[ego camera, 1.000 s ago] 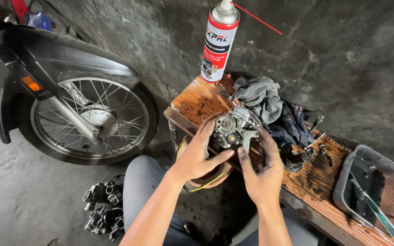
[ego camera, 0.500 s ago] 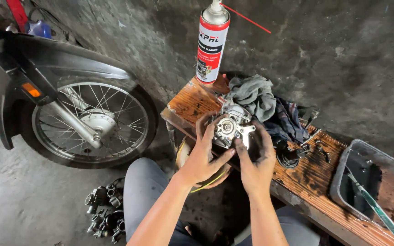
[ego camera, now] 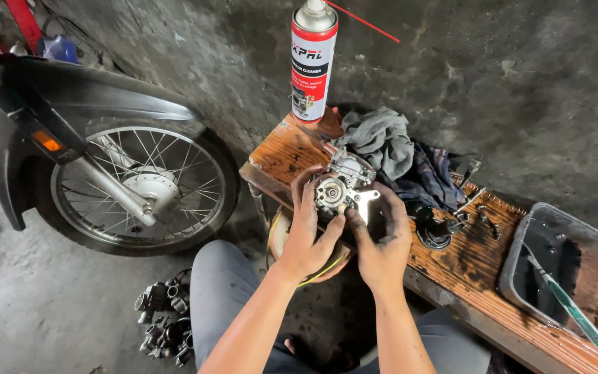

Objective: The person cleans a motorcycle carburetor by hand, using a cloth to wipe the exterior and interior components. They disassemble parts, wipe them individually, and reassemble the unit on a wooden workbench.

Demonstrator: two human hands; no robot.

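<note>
Both hands grip the carburettor (ego camera: 344, 187) over the wooden bench (ego camera: 465, 270): left hand (ego camera: 309, 232) beside right hand (ego camera: 381, 242), equally near.

Red-and-white labelled spray can (ego camera: 313, 62) upright on the bench's far end

Rough dark concrete wall (ego camera: 520, 90); stained grey concrete floor (ego camera: 43, 305); worn wooden bench (ego camera: 479, 263) against wall; dim light.

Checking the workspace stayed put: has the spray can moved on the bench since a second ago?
No. The spray can stands at the same far corner of the wooden bench, beside the grey rag; only the camera shifted.
</note>
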